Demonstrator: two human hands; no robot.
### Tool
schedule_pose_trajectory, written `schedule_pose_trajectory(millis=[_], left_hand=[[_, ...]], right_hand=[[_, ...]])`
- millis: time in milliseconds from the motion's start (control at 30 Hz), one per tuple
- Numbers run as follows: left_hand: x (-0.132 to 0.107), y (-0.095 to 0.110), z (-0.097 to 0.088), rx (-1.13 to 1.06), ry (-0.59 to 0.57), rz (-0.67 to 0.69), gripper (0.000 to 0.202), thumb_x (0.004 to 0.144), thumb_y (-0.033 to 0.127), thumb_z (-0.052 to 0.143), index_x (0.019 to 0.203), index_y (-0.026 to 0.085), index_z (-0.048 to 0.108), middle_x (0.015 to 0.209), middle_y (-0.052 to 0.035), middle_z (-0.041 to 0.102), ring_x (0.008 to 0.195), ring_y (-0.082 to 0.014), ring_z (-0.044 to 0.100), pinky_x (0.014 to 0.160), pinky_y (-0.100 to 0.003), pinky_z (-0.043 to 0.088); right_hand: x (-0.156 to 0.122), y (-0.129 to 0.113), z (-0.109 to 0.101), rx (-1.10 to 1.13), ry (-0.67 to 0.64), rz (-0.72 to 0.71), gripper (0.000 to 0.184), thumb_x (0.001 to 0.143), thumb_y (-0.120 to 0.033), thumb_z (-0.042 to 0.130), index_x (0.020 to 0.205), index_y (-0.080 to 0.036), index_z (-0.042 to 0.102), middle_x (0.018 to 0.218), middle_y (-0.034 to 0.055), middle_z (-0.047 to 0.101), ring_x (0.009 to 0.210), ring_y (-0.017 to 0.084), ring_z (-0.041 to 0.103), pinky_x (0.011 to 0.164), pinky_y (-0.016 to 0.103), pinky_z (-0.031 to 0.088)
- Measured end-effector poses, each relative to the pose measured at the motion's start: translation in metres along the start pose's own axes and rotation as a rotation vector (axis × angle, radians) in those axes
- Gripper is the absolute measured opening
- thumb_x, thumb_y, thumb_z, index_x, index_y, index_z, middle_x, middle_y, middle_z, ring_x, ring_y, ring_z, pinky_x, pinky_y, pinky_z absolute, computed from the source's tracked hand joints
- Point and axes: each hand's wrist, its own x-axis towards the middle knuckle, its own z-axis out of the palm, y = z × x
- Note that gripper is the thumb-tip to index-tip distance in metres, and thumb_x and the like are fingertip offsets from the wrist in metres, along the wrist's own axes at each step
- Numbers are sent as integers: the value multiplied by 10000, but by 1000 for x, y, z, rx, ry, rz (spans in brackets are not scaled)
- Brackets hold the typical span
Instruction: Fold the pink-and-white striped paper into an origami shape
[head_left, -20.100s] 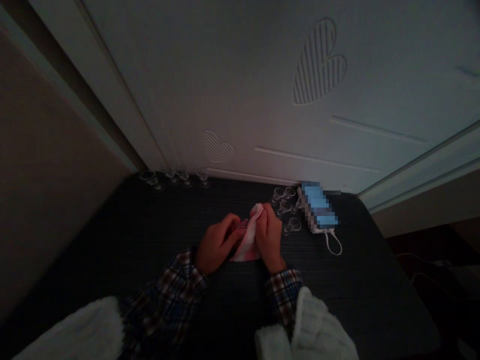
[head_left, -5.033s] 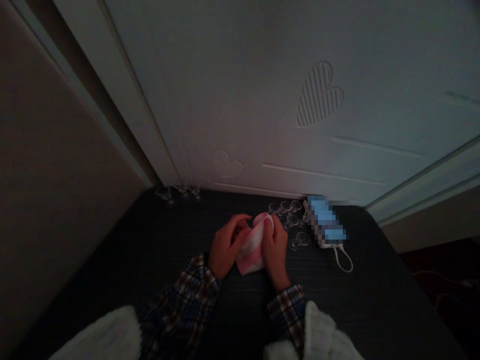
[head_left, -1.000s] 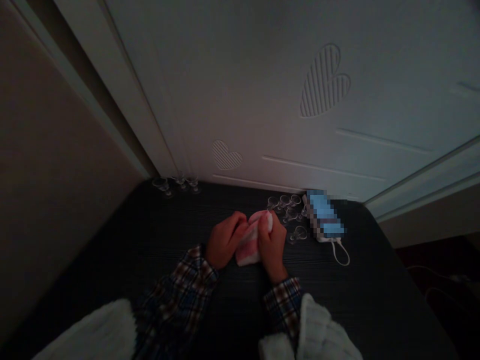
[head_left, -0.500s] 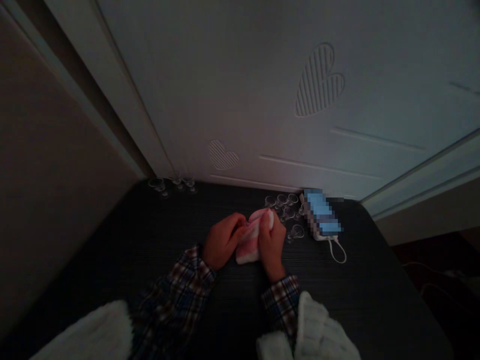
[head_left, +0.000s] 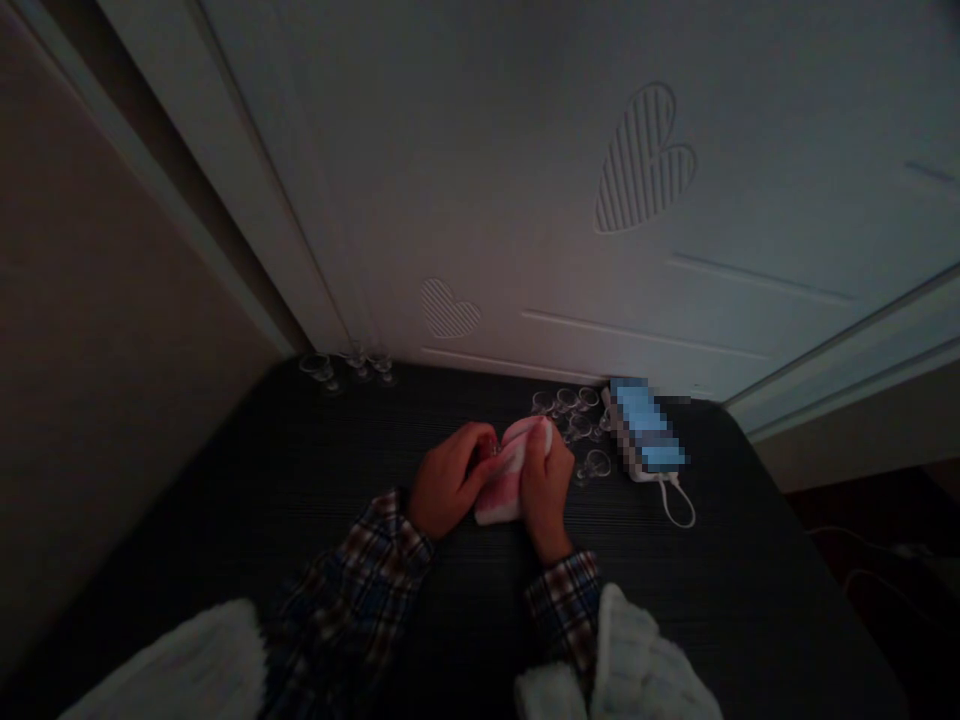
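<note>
A pink and white cloth (head_left: 501,497) is bunched between my two hands above the dark tabletop. My right hand (head_left: 547,485) is closed round the cloth's right side, thumb on top. My left hand (head_left: 448,482) is curled at the cloth's left edge, pinching a small clear suction cup (head_left: 494,449) that is mostly hidden by fingers and cloth. Just beyond my right hand lies a group of clear suction cups (head_left: 566,402), with a single one (head_left: 597,464) nearer me.
A phone (head_left: 646,425) with a white cable (head_left: 681,505) lies at the right on the black table (head_left: 315,480). More clear suction cups (head_left: 319,368) stand at the back left corner. A white panel with heart reliefs (head_left: 450,309) rises behind the table's far edge.
My left fingers have lifted and opened slightly from the cloth, so a clear glint shows between them. The cloth has shifted a little; my right hand keeps its grip.
</note>
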Motion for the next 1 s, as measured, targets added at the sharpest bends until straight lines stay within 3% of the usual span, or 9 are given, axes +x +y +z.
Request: schedule_pose_trajectory(millis=[233, 433, 633, 833, 1000], left_hand=[[0, 0, -2, -33, 4, -33, 262, 930, 352, 331, 872, 181, 521, 868, -35, 588, 836, -167, 539, 763, -303, 408], [1, 1, -1, -45, 5, 8, 278, 880, 364, 476, 1103, 197, 483, 1006, -44, 585, 917, -167, 545, 839, -309, 420], [1, 2, 0, 90, 16, 16, 227, 899, 377, 432, 1008, 199, 521, 933, -34, 605, 890, -184, 535, 840, -341, 399], [0, -1, -2, 47, 26, -25, 259, 924, 363, 354, 885, 191, 543, 884, -32, 615, 868, -187, 537, 789, -332, 399], [0, 0, -1, -4, 40, -10, 258, 886, 367, 468, 1076, 196, 505, 995, -40, 601, 899, -172, 543, 823, -321, 417]], right_hand=[[-1, 2, 0, -91, -34, -44, 445, 952, -386, 268, 775, -145, 598, 683, 18, 580, 610, 111, 511, 588, 222, 353], [0, 2, -1, -18, 15, -11, 439, 954, -372, 271, 786, -147, 608, 710, 13, 608, 635, 105, 542, 630, 217, 380], [0, 1, -1, -1, -26, 3, 451, 957, -381, 263, 791, -150, 613, 706, 14, 616, 629, 109, 551, 630, 218, 392], [-2, -2, -2, -35, -68, -85, 425, 958, -346, 272, 793, -158, 615, 723, 14, 617, 651, 109, 552, 641, 218, 393], [-1, -1, -3, -24, -53, -51, 423, 959, -358, 270, 804, -150, 604, 736, 15, 611, 652, 107, 547, 638, 217, 389]])
